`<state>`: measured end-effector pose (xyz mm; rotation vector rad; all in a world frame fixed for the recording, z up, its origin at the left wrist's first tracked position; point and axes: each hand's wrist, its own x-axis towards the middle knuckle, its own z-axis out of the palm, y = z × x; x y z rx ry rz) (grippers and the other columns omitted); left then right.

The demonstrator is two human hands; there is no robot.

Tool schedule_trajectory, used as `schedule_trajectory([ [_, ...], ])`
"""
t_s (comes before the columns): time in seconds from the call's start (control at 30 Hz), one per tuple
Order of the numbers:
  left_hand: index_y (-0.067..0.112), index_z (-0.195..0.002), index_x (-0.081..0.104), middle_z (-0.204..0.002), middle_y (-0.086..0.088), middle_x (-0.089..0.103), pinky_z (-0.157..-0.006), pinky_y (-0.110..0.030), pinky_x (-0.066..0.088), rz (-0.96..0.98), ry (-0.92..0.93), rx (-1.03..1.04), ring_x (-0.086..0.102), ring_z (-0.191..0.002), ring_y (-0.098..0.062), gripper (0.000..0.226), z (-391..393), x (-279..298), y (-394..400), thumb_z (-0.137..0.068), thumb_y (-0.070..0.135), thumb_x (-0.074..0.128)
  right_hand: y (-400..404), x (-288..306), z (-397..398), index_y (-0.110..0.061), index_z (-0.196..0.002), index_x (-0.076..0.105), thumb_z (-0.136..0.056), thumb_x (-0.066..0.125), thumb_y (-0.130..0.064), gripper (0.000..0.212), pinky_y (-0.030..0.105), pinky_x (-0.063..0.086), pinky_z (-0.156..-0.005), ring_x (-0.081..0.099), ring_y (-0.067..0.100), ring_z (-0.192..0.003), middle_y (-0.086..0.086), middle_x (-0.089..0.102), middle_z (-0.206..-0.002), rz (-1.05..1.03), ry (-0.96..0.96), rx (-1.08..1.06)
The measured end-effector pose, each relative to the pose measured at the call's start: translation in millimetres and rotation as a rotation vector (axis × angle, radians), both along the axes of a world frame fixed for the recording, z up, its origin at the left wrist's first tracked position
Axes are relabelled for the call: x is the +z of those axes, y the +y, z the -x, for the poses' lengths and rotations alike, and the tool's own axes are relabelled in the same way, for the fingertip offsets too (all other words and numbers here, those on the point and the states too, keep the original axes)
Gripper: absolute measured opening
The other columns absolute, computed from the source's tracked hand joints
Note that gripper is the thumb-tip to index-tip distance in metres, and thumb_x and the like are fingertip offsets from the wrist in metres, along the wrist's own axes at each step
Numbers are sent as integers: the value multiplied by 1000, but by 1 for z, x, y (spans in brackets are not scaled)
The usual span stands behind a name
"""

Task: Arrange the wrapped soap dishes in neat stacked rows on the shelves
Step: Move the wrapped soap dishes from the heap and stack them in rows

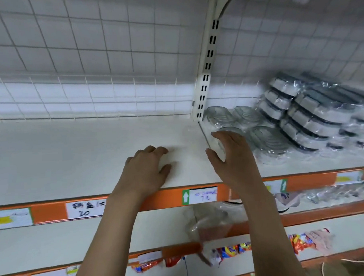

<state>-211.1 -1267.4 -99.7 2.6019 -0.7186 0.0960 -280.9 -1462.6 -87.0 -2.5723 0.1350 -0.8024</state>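
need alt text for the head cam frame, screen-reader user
Two bare hands reach onto a white store shelf: the left hand rests palm-down on bare shelf, the right hand is open beside a clear divider. Right of it sit wrapped clear soap dishes and stacked grey-and-white wrapped soap dishes.

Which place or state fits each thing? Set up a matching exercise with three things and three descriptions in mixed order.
Things:
1. left hand
2. wrapped grey soap dishes
3. clear oval dishes

Descriptions:
A. stacked at the shelf's right end
B. lying low, left of the tall stacks
C. flat on the bare shelf

Pairs: 1-C, 2-A, 3-B
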Motion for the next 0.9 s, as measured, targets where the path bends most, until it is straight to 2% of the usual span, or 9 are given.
schedule_trajectory([
  [0.1, 24, -137, 43, -130, -1, 50, -96, -35, 38, 36, -13, 24, 48, -117, -24, 45, 9, 2, -47, -94, 36, 51, -49, 4, 10, -9, -121, 59, -86, 65, -19, 37, 23, 29, -95, 44, 21, -116, 6, 59, -120, 38, -7, 2],
  [0.23, 23, -138, 43, -134, -3, 47, -94, -37, 40, 64, -43, -27, 47, -118, -27, 48, 25, 0, -117, -92, 34, 53, -115, -3, 26, -7, -123, 58, -84, 67, -18, 42, 38, 41, -98, 48, 30, -118, 9, 58, -122, 87, 44, -21],
  [0.37, 29, -143, 32, -147, -3, 29, -101, -39, 35, 44, -54, -38, 35, -129, -28, 57, 37, -1, -175, -91, 34, 54, -159, -9, 30, -7, -128, 54, -78, 73, -15, 54, 40, 38, -100, 46, 35, -121, 12, 55, -126, 86, 116, -35],
  [0.5, 36, -145, 22, -156, -4, 6, -109, -50, 28, 59, -27, -5, 11, -142, -29, 68, 33, -11, -212, -87, 35, 57, -179, -23, 24, -21, -144, 35, -83, 69, -33, 71, 37, 16, -113, 18, 27, -141, 4, 27, -151, 116, 300, -22],
  [0.63, 43, -147, 13, -157, -9, -7, -112, -58, 19, 69, 35, 18, -9, -144, -33, 82, 17, -30, -236, -82, 40, 62, -192, -31, 18, -32, -147, 25, -85, 65, -39, 74, 41, 8, -117, 0, 29, -144, -1, 0, -158, 97, 377, -31],
  [0.73, 44, -147, 14, -157, -13, -6, -112, -60, 17, 13, 21, 39, -13, -144, -33, 85, 10, -38, -244, -79, 51, 64, -197, -36, 13, -36, -148, 21, -86, 64, -41, 75, 46, 8, -117, -5, 33, -144, -1, -7, -159, 29, 409, -14],
  [0.8, 42, -146, 21, -157, -12, -2, -111, -59, 20, -4, -14, 77, -10, -144, -34, 83, 10, -41, -247, -76, 57, 65, -199, -40, 9, -40, -148, 19, -85, 62, -45, 76, 49, 11, -117, -4, 35, -143, 0, -8, -159, 24, 412, -5],
  [0.9, 41, -141, 31, -156, -10, 7, -110, -57, 23, 8, -15, 114, -5, -143, -33, 85, 8, -45, -248, -68, 60, 71, -198, -41, 6, -43, -147, 20, -86, 61, -44, 74, 47, 13, -116, 0, 36, -143, 0, -6, -159, 35, 396, -7],
])
